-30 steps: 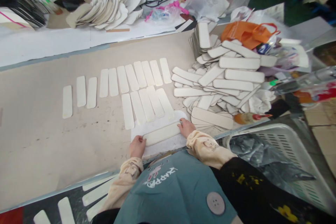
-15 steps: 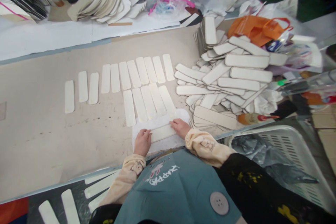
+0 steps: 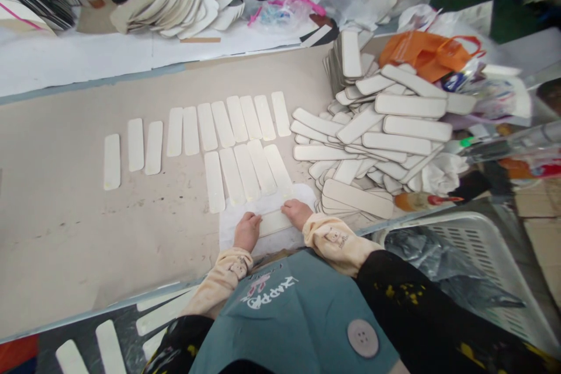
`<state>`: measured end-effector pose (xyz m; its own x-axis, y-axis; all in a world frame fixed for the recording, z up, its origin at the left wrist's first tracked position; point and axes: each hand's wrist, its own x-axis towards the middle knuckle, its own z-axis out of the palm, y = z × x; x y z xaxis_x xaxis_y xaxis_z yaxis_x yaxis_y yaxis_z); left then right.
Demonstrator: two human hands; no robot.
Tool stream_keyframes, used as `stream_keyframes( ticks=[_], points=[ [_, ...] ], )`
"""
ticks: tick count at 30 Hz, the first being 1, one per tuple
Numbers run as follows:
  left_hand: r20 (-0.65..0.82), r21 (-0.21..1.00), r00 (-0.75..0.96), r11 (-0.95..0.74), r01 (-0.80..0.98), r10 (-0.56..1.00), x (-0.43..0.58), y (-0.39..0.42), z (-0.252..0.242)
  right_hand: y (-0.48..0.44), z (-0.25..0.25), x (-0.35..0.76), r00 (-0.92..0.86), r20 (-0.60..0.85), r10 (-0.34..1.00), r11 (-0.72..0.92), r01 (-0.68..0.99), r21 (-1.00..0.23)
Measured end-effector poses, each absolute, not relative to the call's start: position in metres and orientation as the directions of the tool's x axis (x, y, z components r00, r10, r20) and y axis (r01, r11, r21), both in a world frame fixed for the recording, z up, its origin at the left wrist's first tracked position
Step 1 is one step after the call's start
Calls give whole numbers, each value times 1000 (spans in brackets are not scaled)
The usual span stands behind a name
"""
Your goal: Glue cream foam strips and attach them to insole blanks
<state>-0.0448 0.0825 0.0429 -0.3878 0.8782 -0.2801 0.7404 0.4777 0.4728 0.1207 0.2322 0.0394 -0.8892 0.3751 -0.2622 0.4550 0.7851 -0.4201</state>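
Note:
A flat white strip with rounded ends (image 3: 273, 224) lies on a white paper sheet (image 3: 302, 191) at the near edge of the table. My left hand (image 3: 247, 231) is closed with its fingertips at the strip's left part. At the right end, the thumb and fingers of my right hand (image 3: 298, 214) pinch the strip. Just beyond the sheet, a row of several similar strips (image 3: 214, 181) lies side by side. Behind it another row of strips (image 3: 207, 127) stretches to the left.
To the right is a heaped pile of white strips (image 3: 397, 141), with an orange bag (image 3: 412, 54) behind it. A bottle with a red tip (image 3: 414, 201) lies by the pile. Below the table edge stands a white plastic basket (image 3: 482, 228). Curved pieces (image 3: 175, 9) are stacked at the back.
My left hand has shifted right along the strip, closer to my right hand, and its fingers are more curled. My right hand stays at the right end.

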Motion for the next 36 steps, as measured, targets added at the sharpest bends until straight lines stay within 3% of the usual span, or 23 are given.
stream_keyframes(
  ticks=[9, 12, 14, 17, 21, 26, 31, 36],
  points=[
    [-112, 535, -445, 432, 726, 888, -48, 55, 44, 230, 43, 125, -891, -190, 413, 769, 452, -452],
    [-94, 547, -348, 340, 765, 933, -47, 34, 48, 221, 48, 130, -906, -132, 403, 767, 412, -492],
    [-88, 506, -221, 234, 830, 971, -45, 24, 49, 211, 51, 133, -926, -97, 365, 777, 361, -516],
    [-119, 352, -102, 138, 926, 988, -39, 16, 46, 194, 51, 132, -970, -32, 239, 821, 219, -528],
    [-154, 232, -72, 107, 967, 985, -33, 13, 34, 180, 42, 124, -997, -17, 70, 865, 69, -497],
    [-118, 150, -44, 62, 987, 992, -32, 10, 23, 177, 32, 122, -999, -53, -3, 901, 20, -433],
    [-90, 102, -25, 34, 994, 996, -33, 7, 17, 189, 29, 135, -998, -63, 32, 916, 55, -398],
    [-105, 80, -33, 42, 996, 994, -32, 9, 16, 213, 30, 167, -980, -84, 180, 917, 199, -346]
  ],
)
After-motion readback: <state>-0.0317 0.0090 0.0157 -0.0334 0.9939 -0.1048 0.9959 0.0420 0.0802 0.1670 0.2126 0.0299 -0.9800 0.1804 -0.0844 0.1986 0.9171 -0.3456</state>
